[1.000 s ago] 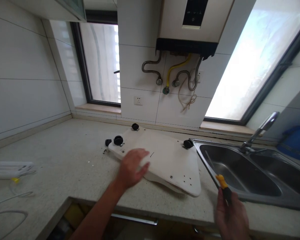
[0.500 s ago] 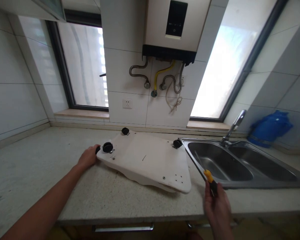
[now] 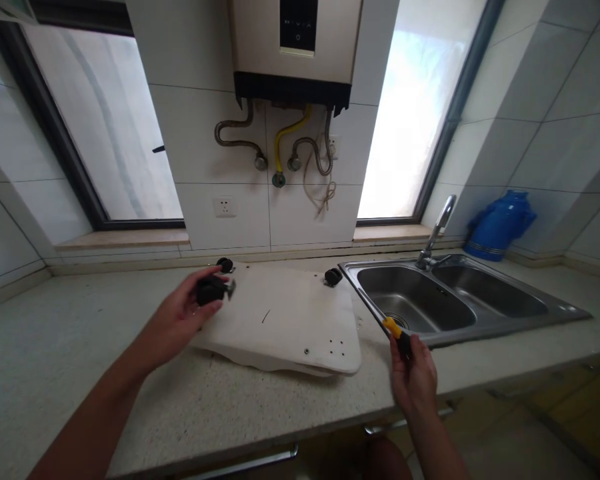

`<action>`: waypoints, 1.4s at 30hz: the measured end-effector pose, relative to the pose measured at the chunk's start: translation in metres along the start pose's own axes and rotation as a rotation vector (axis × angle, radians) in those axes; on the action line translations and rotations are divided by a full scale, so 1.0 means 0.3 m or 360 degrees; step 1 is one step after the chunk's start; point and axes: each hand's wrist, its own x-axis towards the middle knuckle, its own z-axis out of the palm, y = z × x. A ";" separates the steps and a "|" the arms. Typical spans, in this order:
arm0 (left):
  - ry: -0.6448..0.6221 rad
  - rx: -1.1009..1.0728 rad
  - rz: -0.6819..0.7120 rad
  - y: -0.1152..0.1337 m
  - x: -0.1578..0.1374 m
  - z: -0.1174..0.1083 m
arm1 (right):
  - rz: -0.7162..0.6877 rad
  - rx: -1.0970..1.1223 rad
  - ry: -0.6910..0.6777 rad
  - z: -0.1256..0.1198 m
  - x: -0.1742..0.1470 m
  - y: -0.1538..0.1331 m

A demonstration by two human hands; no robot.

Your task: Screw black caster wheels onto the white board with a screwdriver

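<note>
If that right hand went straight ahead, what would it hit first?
The right hand, screwdriver foremost, would probably meet the steel sink first, though its height is hard to judge.

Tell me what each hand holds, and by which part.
Left hand: a black caster, by its wheel end. Right hand: a screwdriver, by the handle's black end.

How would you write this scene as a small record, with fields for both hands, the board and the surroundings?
Left hand: holds a black caster with a metal part, at the board's left end
Right hand: holds a screwdriver with yellow-and-black handle
Board: white, lying on the countertop
Mounted casters: two visible, at the far corners
Near-right corner: small holes, no caster
Right side: double-bowl sink, blue container behind
</note>
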 end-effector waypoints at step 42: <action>-0.1430 0.0374 0.0260 0.329 0.077 0.582 | -0.0012 0.0107 -0.0128 -0.009 0.004 0.021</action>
